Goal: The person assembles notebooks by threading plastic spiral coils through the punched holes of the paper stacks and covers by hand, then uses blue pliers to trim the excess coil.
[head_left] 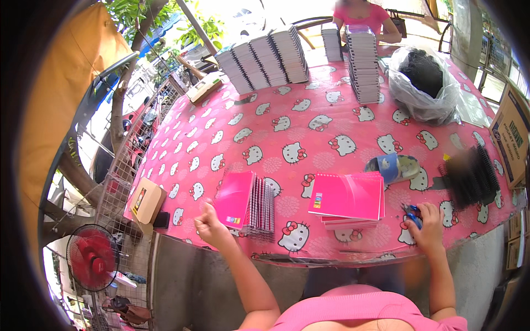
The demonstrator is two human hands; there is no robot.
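My right hand [429,226] rests near the table's front right edge, its fingers closed on small blue-handled pliers [412,219]. Left of it lies a pile of loose pink notebook covers and sheets [346,196]. My left hand [211,225] is curled into a fist, with nothing visible in it. Right beside that hand is a stack of pink spiral notebooks [236,199], their dark coil bindings facing right. A bundle of black binding coils [472,176] lies beyond my right hand, partly blurred.
A bottle with a blue label [393,167] lies behind the loose pile. Tall notebook stacks [262,62] stand at the back, near a plastic bag [424,85] of black material. Boxes [148,202] sit at the left edge, above a red fan [93,257]. Another person [369,19] sits opposite.
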